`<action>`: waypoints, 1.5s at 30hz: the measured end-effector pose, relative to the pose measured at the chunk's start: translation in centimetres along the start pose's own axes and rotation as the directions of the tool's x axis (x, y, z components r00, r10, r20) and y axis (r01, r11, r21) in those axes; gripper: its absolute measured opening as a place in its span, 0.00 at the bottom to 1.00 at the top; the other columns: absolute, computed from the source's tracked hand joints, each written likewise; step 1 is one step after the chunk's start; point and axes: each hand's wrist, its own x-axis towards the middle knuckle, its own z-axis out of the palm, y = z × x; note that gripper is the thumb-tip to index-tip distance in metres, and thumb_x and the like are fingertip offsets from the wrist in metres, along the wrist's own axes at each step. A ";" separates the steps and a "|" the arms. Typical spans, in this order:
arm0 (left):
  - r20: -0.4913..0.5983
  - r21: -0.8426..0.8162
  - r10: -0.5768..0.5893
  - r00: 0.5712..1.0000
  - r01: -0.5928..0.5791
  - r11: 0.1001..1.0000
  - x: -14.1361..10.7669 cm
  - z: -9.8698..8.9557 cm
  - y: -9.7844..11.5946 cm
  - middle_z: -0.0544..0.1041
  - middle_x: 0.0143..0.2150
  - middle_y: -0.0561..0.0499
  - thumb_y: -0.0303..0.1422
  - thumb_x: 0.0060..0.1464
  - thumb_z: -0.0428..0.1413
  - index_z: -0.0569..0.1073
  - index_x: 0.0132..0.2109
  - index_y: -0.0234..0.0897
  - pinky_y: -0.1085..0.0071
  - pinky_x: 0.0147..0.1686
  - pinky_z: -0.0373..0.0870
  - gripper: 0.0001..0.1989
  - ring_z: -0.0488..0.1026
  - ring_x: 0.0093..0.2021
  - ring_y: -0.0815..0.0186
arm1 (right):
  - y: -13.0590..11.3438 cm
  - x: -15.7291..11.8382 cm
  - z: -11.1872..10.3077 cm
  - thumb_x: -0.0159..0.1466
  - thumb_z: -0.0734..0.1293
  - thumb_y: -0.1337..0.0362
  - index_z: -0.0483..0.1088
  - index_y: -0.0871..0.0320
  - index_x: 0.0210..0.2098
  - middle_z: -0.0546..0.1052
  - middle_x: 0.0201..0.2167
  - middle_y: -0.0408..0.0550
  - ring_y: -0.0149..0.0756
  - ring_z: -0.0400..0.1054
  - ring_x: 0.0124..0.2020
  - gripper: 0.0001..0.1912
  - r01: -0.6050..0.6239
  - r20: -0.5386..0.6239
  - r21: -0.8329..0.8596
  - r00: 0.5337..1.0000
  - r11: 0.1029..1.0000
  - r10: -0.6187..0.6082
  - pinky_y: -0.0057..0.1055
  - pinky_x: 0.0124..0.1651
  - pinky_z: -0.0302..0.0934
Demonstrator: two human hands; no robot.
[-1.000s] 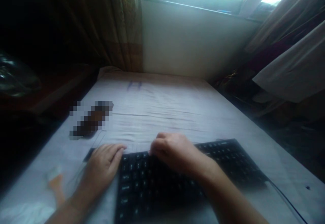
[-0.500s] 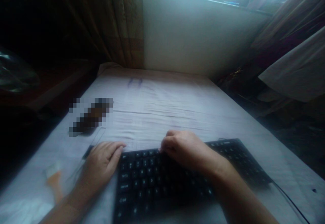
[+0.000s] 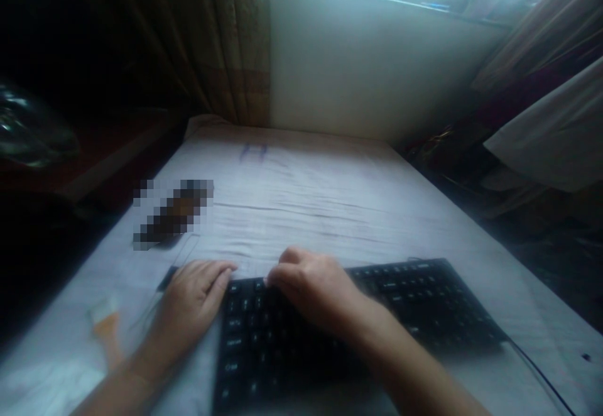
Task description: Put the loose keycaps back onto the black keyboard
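A black keyboard (image 3: 414,306) lies slantwise on the white cloth, its near side blurred. My left hand (image 3: 195,290) rests at its far left corner, fingers stretched out flat and the thumb along the keyboard's left edge. Over the far row of keys, towards the left, my right hand (image 3: 311,284) has its fingers curled and pinched together. Whatever may be between those fingertips is too small or hidden to see. A small dark object (image 3: 167,278) shows partly from under my left hand. Left of my left forearm lies a brush (image 3: 107,328) with an orange handle and pale bristles.
The white cloth (image 3: 301,196) covers a table reaching back to the wall. A dark pixelated object (image 3: 174,215) lies at the left. The keyboard's cable (image 3: 537,369) trails off to the right. Curtains (image 3: 235,45) and hanging fabric (image 3: 556,127) flank the table.
My right hand has moved left along the far row of keys, uncovering more of the keyboard's right part. My left hand stays at the corner; the view has shifted slightly.
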 end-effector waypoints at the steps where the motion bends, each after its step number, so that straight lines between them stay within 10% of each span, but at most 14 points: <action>1: 0.002 -0.004 -0.007 1.000 0.007 1.000 0.0 0.0 0.0 0.82 0.35 0.52 0.41 0.64 0.47 0.77 0.39 0.41 0.64 0.39 0.73 0.17 0.78 0.37 0.61 | 0.1 0.0 -0.1 0.67 0.66 0.64 0.79 0.49 0.42 0.78 0.38 0.47 0.33 0.68 0.30 0.10 -0.007 0.017 -0.003 1.000 1.000 0.007 0.27 0.31 0.56; 45: 0.036 -0.019 -0.043 0.998 0.043 0.999 0.0 -0.1 -0.1 0.82 0.36 0.51 0.43 0.63 0.46 0.77 0.40 0.43 0.63 0.41 0.74 0.17 0.79 0.38 0.60 | 2.7 -1.5 -3.8 0.62 0.68 0.71 0.81 0.51 0.35 0.80 0.36 0.46 0.32 0.73 0.33 0.10 -0.152 0.190 0.026 0.971 0.988 0.145 0.27 0.37 0.60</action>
